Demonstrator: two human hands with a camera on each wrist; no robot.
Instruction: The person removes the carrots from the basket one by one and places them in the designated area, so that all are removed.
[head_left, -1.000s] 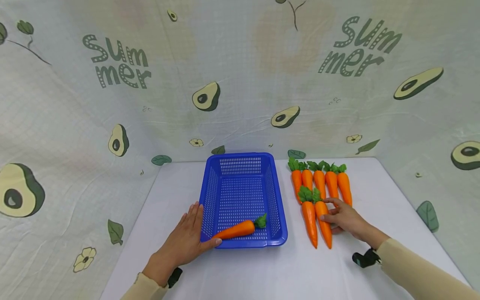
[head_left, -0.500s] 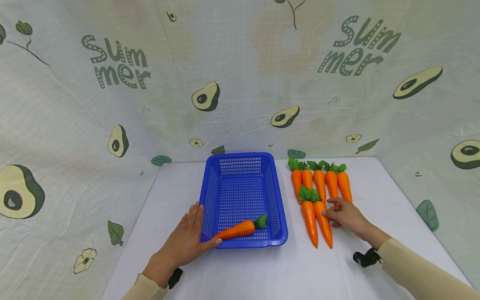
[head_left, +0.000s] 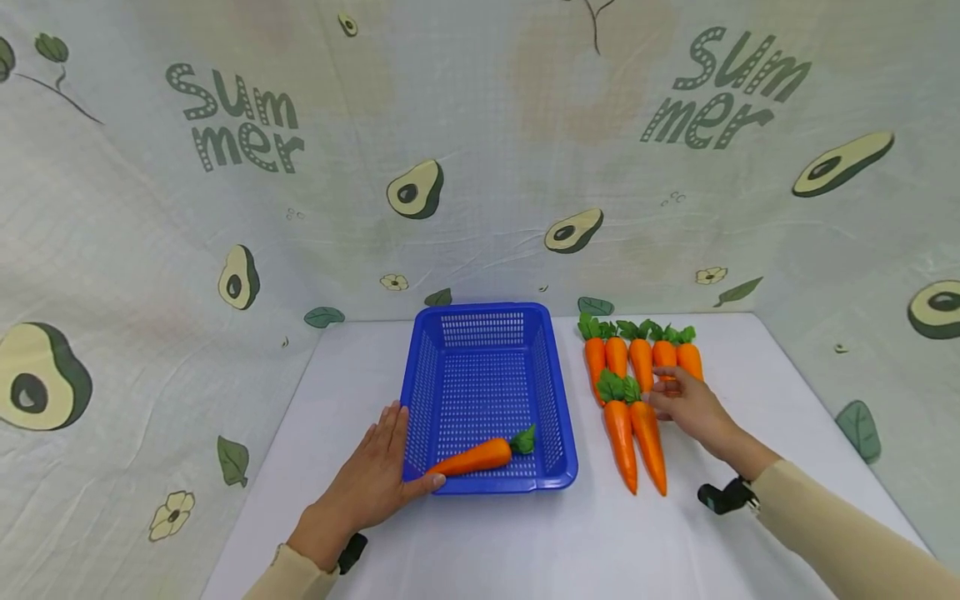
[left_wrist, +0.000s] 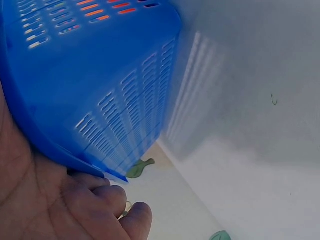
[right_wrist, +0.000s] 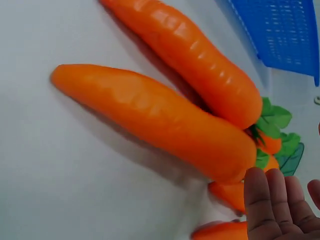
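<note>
In the head view, my left hand (head_left: 367, 467) rests against the near-left corner of a blue plastic basket (head_left: 558, 400), its fingers straight along the side and its thumb at the front rim. One orange carrot (head_left: 472, 457) with a green top lies across the basket's near end. My right hand (head_left: 693, 410) hovers over the right-hand carrots, holding nothing. Two carrots lie in front: a left one (head_left: 619, 442) and a right one (head_left: 649, 446). The right wrist view shows straight fingers (right_wrist: 260, 205) beside the leafy end of the nearer carrot (right_wrist: 155, 117).
Behind the front pair, a row of several carrots (head_left: 617, 357) lies with leaves pointing away, partly covered by my right hand. Everything stands on a white table (head_left: 510, 542). A printed cloth (head_left: 480, 133) hangs behind and along both sides.
My right hand has let go of the right front carrot and moved away from me toward the back row. That carrot stays on the table. My left hand has not moved.
</note>
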